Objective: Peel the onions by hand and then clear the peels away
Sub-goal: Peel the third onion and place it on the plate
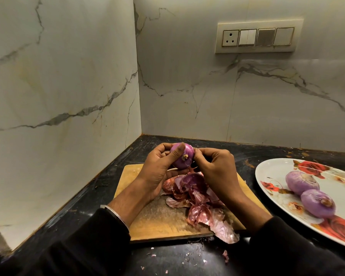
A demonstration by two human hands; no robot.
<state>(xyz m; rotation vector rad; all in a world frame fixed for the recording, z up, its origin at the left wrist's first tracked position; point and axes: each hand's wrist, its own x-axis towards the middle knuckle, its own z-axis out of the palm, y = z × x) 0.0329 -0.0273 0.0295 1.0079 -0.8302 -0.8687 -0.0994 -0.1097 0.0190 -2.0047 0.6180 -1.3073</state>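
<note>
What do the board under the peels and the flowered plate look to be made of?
The board looks like wood: matt tan with visible grain and many knife scores. The plate looks like glossy melamine or glazed ceramic, white with printed red roses; the sheen alone cannot settle which.

You hold a glossy purple onion (182, 156) over a tan wooden board (157, 222) heaped with reddish-pink papery peels (197, 198); the counter (257, 154) is black, the oval plate (275, 172) white with red roses, the wall (68, 76) grey-veined white marble.

Peels (195, 198) on the board (157, 220); right, 2 onions (309, 190) on the plate (275, 172).
</note>
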